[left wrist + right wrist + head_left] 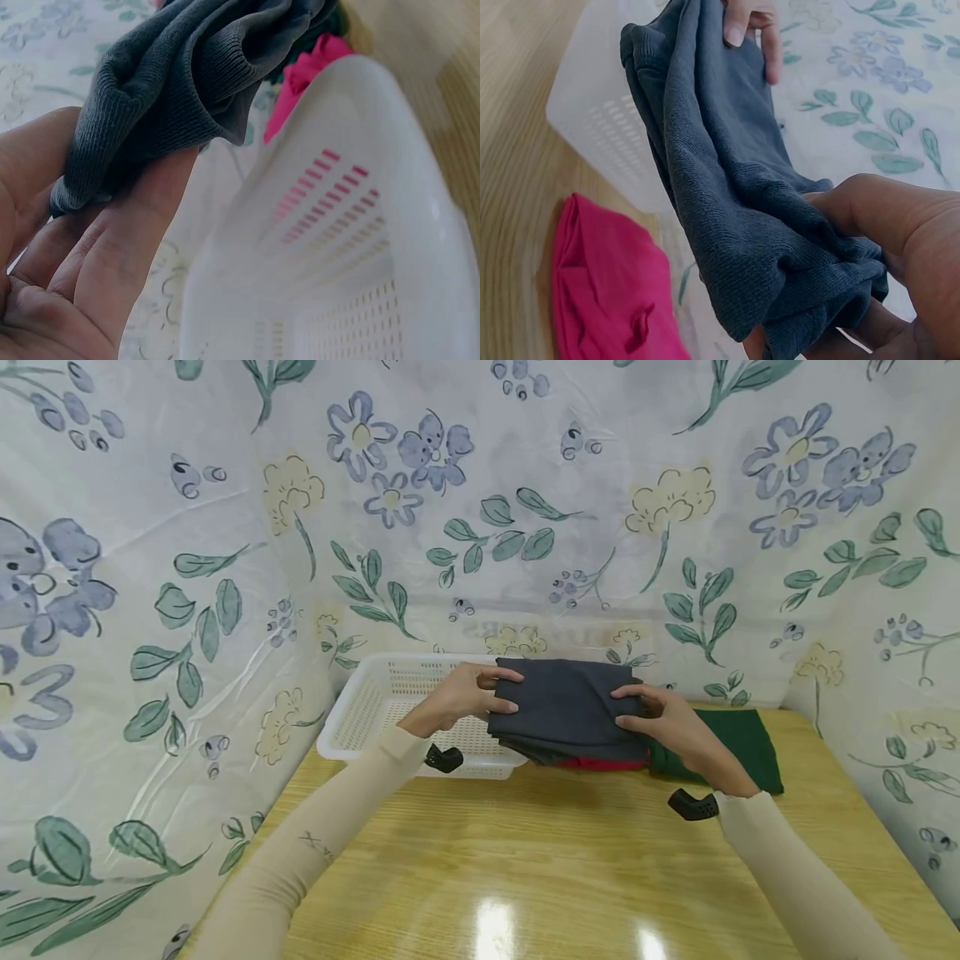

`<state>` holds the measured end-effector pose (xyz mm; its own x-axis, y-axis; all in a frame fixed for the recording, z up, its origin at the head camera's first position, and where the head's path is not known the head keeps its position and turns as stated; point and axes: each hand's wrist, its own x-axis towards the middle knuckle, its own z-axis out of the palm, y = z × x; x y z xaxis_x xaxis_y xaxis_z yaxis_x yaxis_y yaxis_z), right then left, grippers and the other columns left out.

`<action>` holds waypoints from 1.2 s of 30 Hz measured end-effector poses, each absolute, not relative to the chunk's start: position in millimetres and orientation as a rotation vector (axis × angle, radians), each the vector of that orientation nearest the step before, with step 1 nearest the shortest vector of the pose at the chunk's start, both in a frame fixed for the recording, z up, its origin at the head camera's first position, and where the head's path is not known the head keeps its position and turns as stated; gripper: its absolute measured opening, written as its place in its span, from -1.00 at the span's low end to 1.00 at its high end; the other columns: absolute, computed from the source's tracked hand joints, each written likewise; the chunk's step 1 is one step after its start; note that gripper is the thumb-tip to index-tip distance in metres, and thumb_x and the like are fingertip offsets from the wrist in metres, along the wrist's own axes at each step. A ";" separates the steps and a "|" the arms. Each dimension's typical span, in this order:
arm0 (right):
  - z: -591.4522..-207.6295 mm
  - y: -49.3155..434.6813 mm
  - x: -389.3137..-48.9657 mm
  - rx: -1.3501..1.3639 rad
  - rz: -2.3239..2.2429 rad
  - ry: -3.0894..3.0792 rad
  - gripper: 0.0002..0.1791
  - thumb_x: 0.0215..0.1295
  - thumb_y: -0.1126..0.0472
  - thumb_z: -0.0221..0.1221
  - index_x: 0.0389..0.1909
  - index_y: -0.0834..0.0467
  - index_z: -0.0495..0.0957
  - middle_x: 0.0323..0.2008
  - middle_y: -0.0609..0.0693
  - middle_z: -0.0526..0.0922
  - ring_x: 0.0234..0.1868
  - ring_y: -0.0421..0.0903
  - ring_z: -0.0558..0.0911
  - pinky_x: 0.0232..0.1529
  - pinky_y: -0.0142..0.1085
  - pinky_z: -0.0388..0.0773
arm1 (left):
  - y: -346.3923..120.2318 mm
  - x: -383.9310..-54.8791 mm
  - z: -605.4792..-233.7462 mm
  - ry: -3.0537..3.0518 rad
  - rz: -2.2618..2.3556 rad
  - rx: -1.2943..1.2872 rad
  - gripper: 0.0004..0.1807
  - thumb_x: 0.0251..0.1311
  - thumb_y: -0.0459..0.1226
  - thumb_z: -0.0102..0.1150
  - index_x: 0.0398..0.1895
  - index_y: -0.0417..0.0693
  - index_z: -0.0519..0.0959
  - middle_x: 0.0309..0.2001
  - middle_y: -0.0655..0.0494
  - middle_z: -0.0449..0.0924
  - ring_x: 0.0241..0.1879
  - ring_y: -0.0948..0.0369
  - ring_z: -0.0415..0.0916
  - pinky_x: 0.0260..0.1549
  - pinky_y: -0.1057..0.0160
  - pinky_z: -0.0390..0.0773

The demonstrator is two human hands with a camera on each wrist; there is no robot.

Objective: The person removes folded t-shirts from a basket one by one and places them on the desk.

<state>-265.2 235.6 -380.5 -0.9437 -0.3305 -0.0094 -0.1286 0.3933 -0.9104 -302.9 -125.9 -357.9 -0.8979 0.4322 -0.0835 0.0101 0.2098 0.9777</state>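
A folded dark grey cloth hangs between both hands above the table, its layers showing in the right wrist view. My left hand pinches its left end, thumb and fingers on either side of the fabric. At the opposite end, my right hand grips the folded layers between thumb and fingers. Below and behind the cloth lies a folded pink-red cloth, mostly hidden in the head view. To its right is a folded dark green cloth, partly covered by my right hand and wrist.
A white perforated plastic basket stands at the back left of the wooden table, just under my left hand. Floral sheeting rises behind the table and along both sides.
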 end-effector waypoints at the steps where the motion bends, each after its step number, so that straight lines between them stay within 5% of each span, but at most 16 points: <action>1: -381.1 238.6 -264.0 -0.404 -1.579 2.465 -0.46 0.43 0.07 0.32 0.37 0.08 0.48 0.52 0.15 0.24 0.38 0.20 0.42 0.11 -0.07 0.53 | -122.9 -302.3 -358.5 2.150 1.734 0.419 -0.45 0.10 -0.46 0.51 0.21 -0.02 0.66 0.27 -0.13 0.55 0.07 -0.02 0.66 -0.20 -0.05 0.73; 9: -391.2 258.8 -250.8 -0.373 -1.586 2.464 -0.41 0.41 0.03 0.33 0.39 0.10 0.47 0.59 0.14 0.09 0.56 0.25 0.13 0.32 0.18 0.35 | -103.8 -294.0 -370.1 2.133 1.721 0.451 -0.42 0.09 -0.48 0.51 0.23 -0.02 0.66 0.28 -0.15 0.54 -0.02 -0.01 0.71 -0.20 -0.03 0.73; 18: -406.2 282.4 -234.1 -0.262 -1.590 2.484 -0.38 0.39 0.03 0.35 0.40 0.11 0.45 0.57 0.22 0.11 0.52 0.29 0.20 0.21 0.04 0.48 | -78.9 -285.4 -379.1 2.177 1.599 0.555 -0.43 0.11 -0.45 0.50 0.22 0.07 0.67 0.38 -0.10 0.46 0.26 0.03 0.54 -0.19 0.03 0.73; 23: -417.7 297.3 -224.2 -0.197 -1.587 2.492 -0.37 0.38 0.02 0.36 0.40 0.11 0.45 0.56 0.27 0.12 0.47 0.31 0.25 0.08 -0.10 0.55 | -63.7 -284.6 -389.9 2.169 1.540 0.624 -0.43 0.12 -0.42 0.51 0.23 0.11 0.66 0.27 -0.08 0.57 0.12 0.08 0.62 -0.24 0.00 0.73; 28: -425.0 310.1 -212.7 -0.179 -1.550 2.532 -0.35 0.38 0.00 0.35 0.40 0.14 0.44 0.55 0.31 0.13 0.46 0.35 0.25 0.12 -0.03 0.53 | -48.3 -279.8 -399.2 2.113 1.553 0.621 -0.43 0.11 -0.43 0.51 0.22 0.09 0.67 0.23 -0.03 0.61 0.04 0.11 0.66 -0.17 -0.12 0.70; 36: -432.5 328.7 -199.3 -0.184 -1.528 2.541 -0.37 0.40 0.03 0.34 0.39 0.18 0.44 0.55 0.33 0.12 0.50 0.39 0.16 0.06 -0.23 0.55 | -25.7 -271.1 -412.6 2.061 1.596 0.609 -0.44 0.07 -0.50 0.51 0.18 0.00 0.68 0.14 0.02 0.66 0.03 0.16 0.67 -0.27 0.10 0.74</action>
